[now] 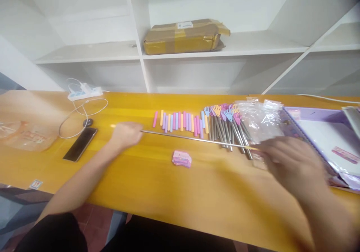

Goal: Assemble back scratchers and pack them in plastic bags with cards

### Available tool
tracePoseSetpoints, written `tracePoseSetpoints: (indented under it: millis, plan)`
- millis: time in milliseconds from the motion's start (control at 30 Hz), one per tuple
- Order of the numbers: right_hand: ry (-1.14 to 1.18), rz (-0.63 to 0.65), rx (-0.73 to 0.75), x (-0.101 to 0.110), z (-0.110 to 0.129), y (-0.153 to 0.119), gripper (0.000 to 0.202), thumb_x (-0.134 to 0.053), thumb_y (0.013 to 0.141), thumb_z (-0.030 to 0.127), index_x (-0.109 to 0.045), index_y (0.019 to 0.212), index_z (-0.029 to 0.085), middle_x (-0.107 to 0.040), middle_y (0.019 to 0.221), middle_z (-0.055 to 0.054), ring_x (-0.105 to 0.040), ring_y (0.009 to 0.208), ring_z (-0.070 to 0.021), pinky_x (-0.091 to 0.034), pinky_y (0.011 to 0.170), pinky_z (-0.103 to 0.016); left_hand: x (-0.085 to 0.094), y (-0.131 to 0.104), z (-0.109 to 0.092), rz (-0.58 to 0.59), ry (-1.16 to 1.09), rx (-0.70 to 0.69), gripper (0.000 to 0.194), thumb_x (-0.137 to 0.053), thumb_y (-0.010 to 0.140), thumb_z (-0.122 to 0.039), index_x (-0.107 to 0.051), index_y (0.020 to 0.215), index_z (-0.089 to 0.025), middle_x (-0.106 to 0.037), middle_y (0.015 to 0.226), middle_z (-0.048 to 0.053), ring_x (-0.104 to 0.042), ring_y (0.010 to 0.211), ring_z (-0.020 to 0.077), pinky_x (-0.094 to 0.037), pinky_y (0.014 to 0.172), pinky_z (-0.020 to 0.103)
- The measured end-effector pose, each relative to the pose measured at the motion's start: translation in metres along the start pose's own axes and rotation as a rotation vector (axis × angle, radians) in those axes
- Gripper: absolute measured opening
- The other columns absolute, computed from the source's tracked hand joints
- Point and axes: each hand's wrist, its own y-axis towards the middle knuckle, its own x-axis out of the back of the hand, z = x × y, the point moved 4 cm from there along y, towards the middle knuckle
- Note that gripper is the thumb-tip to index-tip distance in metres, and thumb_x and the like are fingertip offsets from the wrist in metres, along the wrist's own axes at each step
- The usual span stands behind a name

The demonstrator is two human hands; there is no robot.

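A long thin metal rod (191,138) stretches between my two hands above the table. My left hand (126,134) is closed around its left end, where a yellowish tip sticks out past the fist. My right hand (284,158), blurred, is closed on the yellow piece at the right end. Behind the rod lies a row of pink, yellow, blue and purple tubes (181,121). Metal sticks with small colored hand-shaped heads (225,128) lie in a pile to their right. A small stack of pink cards (182,158) rests in front of the rod.
Clear plastic bags (258,117) and a purple box (317,114) are on the right. A phone (80,144), a cable (92,114), a power strip (86,93) and an orange-printed bag (28,136) lie left. A taped parcel (182,38) sits on the shelf behind.
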Motion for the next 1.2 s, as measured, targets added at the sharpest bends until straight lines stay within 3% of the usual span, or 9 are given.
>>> tracePoseSetpoints:
  millis: [67,167,367,700,1000,1200]
  plan:
    - [-0.054,-0.068,-0.047,0.014,-0.038,-0.029,0.007,-0.068,0.097,0.025,-0.073,0.093,0.027,-0.077,0.085,-0.005,-0.065,0.083,-0.0206,-0.046,0.078,-0.035,-0.002,-0.017,0.037,0.028,0.018,-0.002,0.027,-0.045,0.088,-0.022,-0.06,0.065,-0.019,-0.064,0.062,0.006,-0.055,0.057,0.0197,-0.026,0.055,0.032]
    - [-0.107,-0.018,-0.095,0.014,-0.062,-0.059,0.016,-0.062,0.099,0.029,-0.073,0.086,0.027,-0.077,0.083,-0.004,-0.066,0.08,-0.0212,-0.047,0.076,-0.036,-0.006,-0.037,0.056,0.065,0.028,-0.034,0.026,-0.045,0.088,-0.025,-0.06,0.068,-0.02,-0.067,0.066,0.006,-0.056,0.059,0.0195,-0.026,0.055,0.032]
    - [-0.1,0.035,-0.04,0.006,-0.051,-0.06,0.016,-0.059,0.101,0.029,-0.073,0.096,0.024,-0.076,0.092,-0.005,-0.067,0.082,-0.0218,-0.049,0.078,-0.036,-0.018,-0.039,0.041,0.095,0.009,0.0,0.026,-0.044,0.089,-0.025,-0.059,0.069,-0.02,-0.069,0.069,0.006,-0.057,0.059,0.0199,-0.028,0.056,0.032]
    - [-0.097,0.089,-0.084,0.008,-0.053,-0.065,0.019,-0.053,0.103,0.031,-0.07,0.1,0.024,-0.076,0.099,-0.006,-0.07,0.088,-0.0235,-0.05,0.081,-0.038,-0.021,-0.036,0.043,0.132,0.003,0.014,0.026,-0.043,0.09,-0.025,-0.06,0.071,-0.02,-0.068,0.07,0.006,-0.061,0.063,0.0211,-0.031,0.059,0.032]
    - [-0.15,0.09,-0.031,0.013,-0.053,-0.065,0.021,-0.052,0.103,0.033,-0.071,0.101,0.024,-0.074,0.098,-0.008,-0.069,0.087,-0.0252,-0.051,0.08,-0.04,-0.016,-0.035,0.04,0.05,0.045,-0.027,0.023,-0.046,0.089,-0.024,-0.061,0.071,-0.02,-0.067,0.068,0.006,-0.059,0.062,0.0213,-0.031,0.057,0.033]
    - [-0.205,0.069,-0.008,0.014,-0.053,-0.065,0.017,-0.055,0.102,0.029,-0.07,0.101,0.024,-0.074,0.09,-0.005,-0.068,0.079,-0.0225,-0.049,0.074,-0.037,-0.006,-0.035,0.038,-0.057,0.076,0.049,0.013,-0.052,0.081,-0.023,-0.062,0.074,-0.019,-0.067,0.068,0.007,-0.06,0.063,0.0221,-0.032,0.058,0.033]
